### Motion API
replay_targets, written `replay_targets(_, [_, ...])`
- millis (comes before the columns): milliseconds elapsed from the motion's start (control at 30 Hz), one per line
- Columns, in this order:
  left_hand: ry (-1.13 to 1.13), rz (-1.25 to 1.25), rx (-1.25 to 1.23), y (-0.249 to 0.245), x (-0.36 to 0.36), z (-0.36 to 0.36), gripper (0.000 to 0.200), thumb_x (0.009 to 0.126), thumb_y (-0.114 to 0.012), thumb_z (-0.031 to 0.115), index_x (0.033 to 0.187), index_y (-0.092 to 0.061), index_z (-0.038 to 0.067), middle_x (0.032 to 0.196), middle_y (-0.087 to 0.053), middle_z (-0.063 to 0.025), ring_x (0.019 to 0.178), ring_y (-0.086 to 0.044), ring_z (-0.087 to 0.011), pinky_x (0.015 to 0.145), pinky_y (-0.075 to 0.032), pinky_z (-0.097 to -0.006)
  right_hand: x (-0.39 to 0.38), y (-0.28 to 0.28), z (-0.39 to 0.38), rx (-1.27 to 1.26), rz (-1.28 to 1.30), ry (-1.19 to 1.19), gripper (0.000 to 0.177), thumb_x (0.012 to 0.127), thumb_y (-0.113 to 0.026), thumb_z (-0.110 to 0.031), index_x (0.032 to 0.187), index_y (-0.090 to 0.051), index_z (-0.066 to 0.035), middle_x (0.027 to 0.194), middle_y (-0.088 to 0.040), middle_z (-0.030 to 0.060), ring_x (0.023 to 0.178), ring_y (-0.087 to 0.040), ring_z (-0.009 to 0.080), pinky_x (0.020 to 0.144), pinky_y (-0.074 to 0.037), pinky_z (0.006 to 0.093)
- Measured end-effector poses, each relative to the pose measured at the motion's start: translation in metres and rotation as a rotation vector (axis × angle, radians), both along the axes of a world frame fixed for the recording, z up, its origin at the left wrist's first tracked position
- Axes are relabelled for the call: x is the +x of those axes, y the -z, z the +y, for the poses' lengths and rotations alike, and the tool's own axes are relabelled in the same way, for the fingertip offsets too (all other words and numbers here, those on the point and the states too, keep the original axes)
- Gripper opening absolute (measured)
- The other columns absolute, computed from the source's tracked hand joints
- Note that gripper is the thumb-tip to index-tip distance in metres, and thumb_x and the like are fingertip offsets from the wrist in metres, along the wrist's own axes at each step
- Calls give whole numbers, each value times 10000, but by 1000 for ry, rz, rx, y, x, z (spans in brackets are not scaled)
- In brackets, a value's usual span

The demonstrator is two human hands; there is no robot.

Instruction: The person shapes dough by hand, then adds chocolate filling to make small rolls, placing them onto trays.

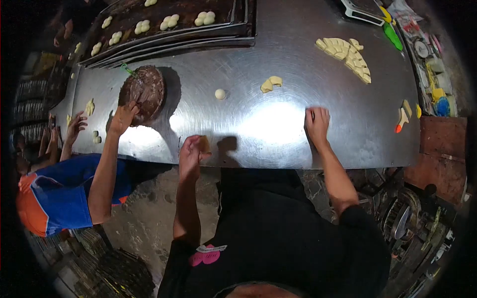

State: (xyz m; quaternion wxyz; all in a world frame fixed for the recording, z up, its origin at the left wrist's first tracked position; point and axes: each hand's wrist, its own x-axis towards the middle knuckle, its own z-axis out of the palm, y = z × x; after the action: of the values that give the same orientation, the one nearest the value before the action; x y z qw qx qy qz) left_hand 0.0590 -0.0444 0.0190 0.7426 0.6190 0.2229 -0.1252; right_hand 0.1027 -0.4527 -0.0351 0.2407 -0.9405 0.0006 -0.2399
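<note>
A co-worker's hand [125,118] is bending its fingers over the near edge of a round bowl [144,97], which is holding smeared, glossy brown paste and one green-handled tool [130,71]. Behind the bowl, a dark metal tray [186,7] is showing seven clusters of dough balls [142,27], smooth and pale. Right of the bowl and nearer the body, the left hand [189,154] is angling up from a raised forearm, its fingers closing around one thin, tan piece of dough [204,144]. Directly right of the bowl, one round dough ball [220,94] is sitting on brushed steel, with two soft, irregular lumps [268,85] lying beyond it. Farther right of the bowl, the right hand [317,121] is resting knuckles-up, fingers curling downward; whether it is gripping anything is impossible to tell. Behind it, rightward of the bowl, cut dough wedges [337,48] are forming a fan, packed too tightly to count.
</note>
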Motion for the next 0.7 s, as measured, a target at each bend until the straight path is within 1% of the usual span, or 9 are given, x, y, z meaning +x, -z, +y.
replay_targets(67, [42,-16,-31,-7,11,-12,326,936,-574,253,1161,-525,22,1046,-572,-85,882,-594,-179,716,-545,-331,30,-1,36,221,-119,-8,48,831,-580,-16,873,-597,-33,877,-594,157,835,-552,354,790,-417,445])
replay_targets(133, [93,-71,23,-14,11,-16,381,941,-570,278,1219,-493,29,1042,-578,-82,842,-587,-162,685,-523,-299,4,-6,68,359,23,-122,116,818,-564,27,925,-578,-17,897,-591,165,858,-554,370,859,-419,464])
replay_targets(200, [140,-317,98,-11,8,-4,455,937,-580,271,1295,-429,35,1006,-594,-64,808,-584,-155,658,-499,-276,-42,-4,68,185,79,-255,210,793,-538,93,976,-563,-8,960,-603,192,987,-568,387,978,-409,451])
replay_targets(267, [116,-279,-47,-1,9,25,509,922,-592,214,1345,-370,35,976,-612,-54,773,-581,-133,616,-479,-250,-68,-7,48,141,49,-333,259,868,-608,-26,1122,-554,-18,1020,-612,206,936,-623,327,863,-494,399])
replay_targets(333, [-157,-22,-95,-22,4,36,530,904,-620,202,1341,-377,27,944,-628,-48,728,-570,-102,563,-451,-220,-69,-21,45,438,405,-124,364,899,-623,-101,1232,-507,-9,1022,-627,190,926,-640,244,784,-519,338])
replay_targets(400, [-194,-39,-118,-10,1,50,520,897,-623,191,1339,-390,44,940,-635,-57,682,-554,-83,513,-423,-205,-34,-51,71,463,520,-38,438,914,-602,-108,1310,-446,-6,1031,-626,178,953,-632,208,767,-527,315])
replay_targets(467, [-214,91,-65,-8,0,51,497,890,-623,175,1330,-419,65,908,-635,-52,633,-537,-84,495,-419,-214,11,-64,121,651,448,-109,462,901,-608,-100,1327,-437,-40,1084,-607,200,965,-632,261,819,-530,343])
replay_targets(533, [-221,139,-56,-4,-2,53,474,892,-606,152,1328,-436,79,895,-638,-51,596,-522,-87,486,-424,-230,51,-48,158,620,418,-306,476,886,-624,-121,1330,-455,-103,1155,-591,204,1004,-624,277,844,-510,349])
replay_targets(700, [-153,33,-74,-10,-16,50,366,892,-600,172,1234,-543,53,934,-628,-58,730,-597,-116,612,-505,-254,95,-36,212,201,418,-463,451,873,-585,-126,1295,-463,-25,1196,-574,192,1042,-572,363,915,-455,427])
